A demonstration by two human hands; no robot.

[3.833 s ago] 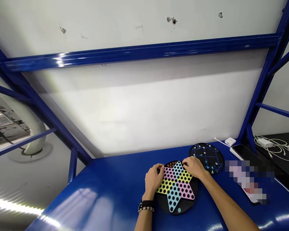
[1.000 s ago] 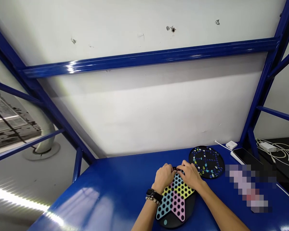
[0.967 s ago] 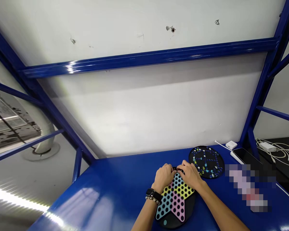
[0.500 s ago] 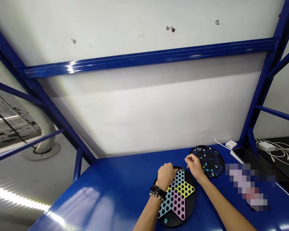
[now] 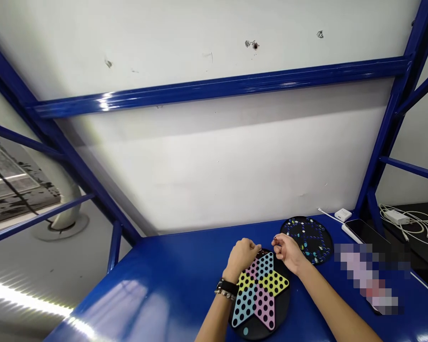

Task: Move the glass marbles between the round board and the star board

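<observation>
We see the left hand (image 5: pixel 240 254) closed above the pastel star-shaped pegboard (image 5: pixel 264 304), its holes mostly bare. The right hand (image 5: pixel 288 252) pinches a tiny dark marble (image 5: pixel 275 237); the round black board (image 5: pixel 327 241) holds many marbles.

Head-worn camera looks forward and down over a blue table (image 5: pixel 135 289).

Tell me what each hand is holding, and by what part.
The right hand pinches what looks like a tiny dark bead between thumb and forefinger tips. The curled left hand, above the pastel star-shaped game board, hides whatever it may hold.
</observation>
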